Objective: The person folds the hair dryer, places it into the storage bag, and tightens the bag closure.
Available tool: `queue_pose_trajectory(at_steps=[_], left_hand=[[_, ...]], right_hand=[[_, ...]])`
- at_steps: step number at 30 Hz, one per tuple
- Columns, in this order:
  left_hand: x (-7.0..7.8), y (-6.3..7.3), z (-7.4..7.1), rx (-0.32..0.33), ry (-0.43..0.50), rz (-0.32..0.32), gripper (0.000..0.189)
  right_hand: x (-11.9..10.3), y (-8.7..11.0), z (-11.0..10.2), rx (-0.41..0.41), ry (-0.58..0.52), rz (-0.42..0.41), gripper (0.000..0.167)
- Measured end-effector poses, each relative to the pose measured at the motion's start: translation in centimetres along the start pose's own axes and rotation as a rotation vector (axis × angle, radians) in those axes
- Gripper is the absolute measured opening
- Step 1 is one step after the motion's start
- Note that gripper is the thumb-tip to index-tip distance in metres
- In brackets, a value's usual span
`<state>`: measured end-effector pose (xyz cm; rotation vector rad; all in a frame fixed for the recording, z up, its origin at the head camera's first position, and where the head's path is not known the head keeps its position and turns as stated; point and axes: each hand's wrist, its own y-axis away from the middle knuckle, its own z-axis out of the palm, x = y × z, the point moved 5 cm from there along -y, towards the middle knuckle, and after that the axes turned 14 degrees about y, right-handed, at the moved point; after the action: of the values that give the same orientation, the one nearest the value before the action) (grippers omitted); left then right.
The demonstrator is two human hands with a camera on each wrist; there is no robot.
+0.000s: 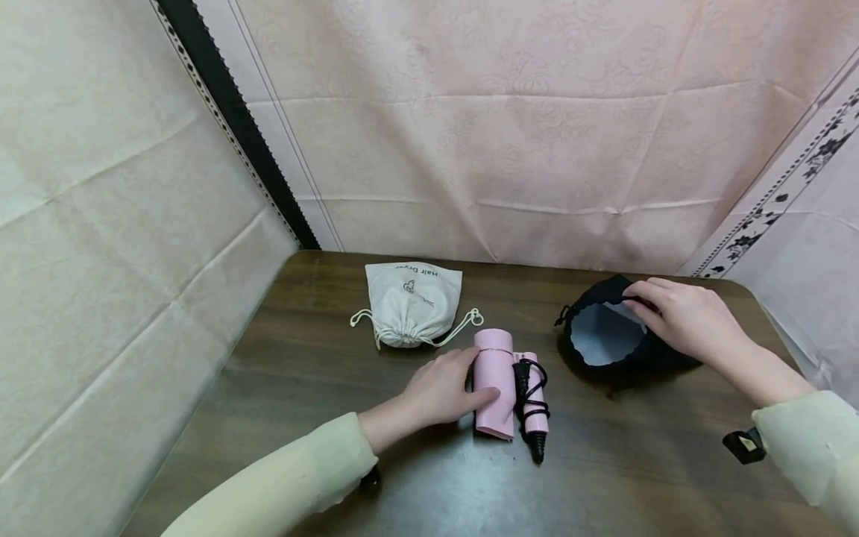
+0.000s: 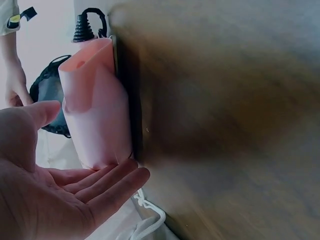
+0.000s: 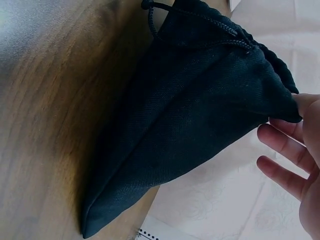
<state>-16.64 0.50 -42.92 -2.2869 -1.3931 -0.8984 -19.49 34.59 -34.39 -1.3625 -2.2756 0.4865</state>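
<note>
A pink hair dryer [image 1: 495, 384] lies on the table, its handle folded alongside and a black cord [image 1: 535, 391] wound round the handle. My left hand [image 1: 439, 388] is at the dryer's left side, fingers nearly straight. In the left wrist view the fingertips [image 2: 131, 167] are at one end of the barrel and the thumb stands apart from them. To the right, my right hand [image 1: 691, 317] pinches the rim of a black drawstring bag [image 3: 185, 110]. The bag's mouth is spread wide, showing a pale lining [image 1: 604, 335].
Behind the dryer lies a white drawstring pouch [image 1: 416, 298] printed "Hair Dryer", with its cords [image 1: 463, 328] trailing beside it. The wooden table [image 1: 282, 418] is bordered by hanging cloth [image 1: 537, 149] at the back and on both sides.
</note>
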Motion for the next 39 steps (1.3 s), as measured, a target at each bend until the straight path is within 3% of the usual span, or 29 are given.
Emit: queue_pose_trajectory(at_steps=[8,12,16,23,39], left_hand=[[1.0,-2.2,0.8,-0.003,-0.015,0.009,0.077],[1.5,-2.8,1.4,0.032,-0.045,0.032,0.083],[2.5,-2.3,1.9,0.102,-0.124,0.098,0.089],[4.3,-1.0,3.3,0.179,-0.382,0.278,0.084],[4.4,-1.4,4.8,0.244,-0.452,0.331,0.082]], right_hand=[[-0.1,0.4,0.5,0.001,-0.004,-0.022,0.023],[-0.1,0.6,0.9,0.000,-0.016,-0.026,0.023],[0.0,0.7,1.0,-0.002,-0.017,-0.026,0.023],[0.4,0.9,1.3,-0.027,-0.022,0.011,0.021],[0.1,1.1,1.6,-0.057,-0.020,0.007,0.017]])
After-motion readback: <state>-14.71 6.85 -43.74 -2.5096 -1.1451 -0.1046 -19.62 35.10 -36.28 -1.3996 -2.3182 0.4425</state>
